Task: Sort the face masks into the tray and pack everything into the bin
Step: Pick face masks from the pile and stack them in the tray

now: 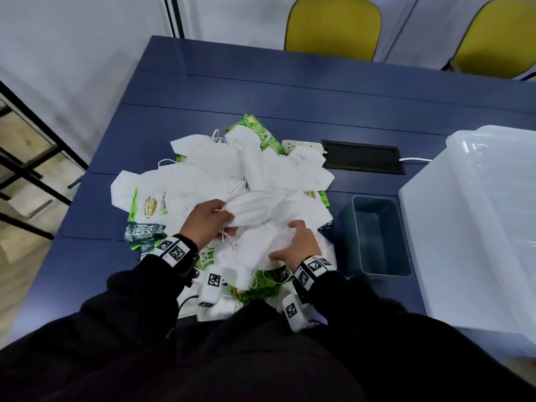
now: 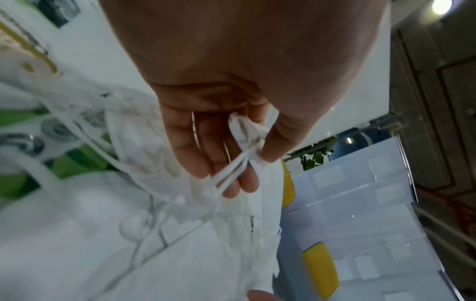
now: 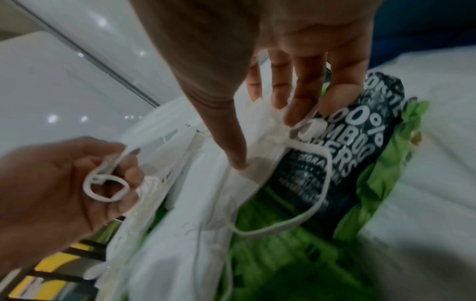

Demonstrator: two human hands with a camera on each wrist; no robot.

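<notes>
A soft heap of white, folded fabric face masks (image 1: 220, 175) with thin elastic loops lies on the dark blue table (image 1: 261, 82), mixed with crinkly green plastic packets (image 1: 146, 208). The left hand (image 1: 207, 220) pinches one mask's end and ear loop between thumb and curled fingers (image 2: 206, 146). The right hand (image 1: 298, 242) holds the other end, thumb pressed on it, a loop round a fingertip. The smooth grey-blue rectangular plastic tray (image 1: 377, 268) stands right of the heap, beside the translucent white plastic bin (image 1: 464, 227).

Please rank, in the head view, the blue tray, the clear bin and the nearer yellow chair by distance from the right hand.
From the right hand:
1. Blue tray, just to its right.
2. Clear bin, farther right.
3. Yellow chair, beyond the table's far edge.
</notes>
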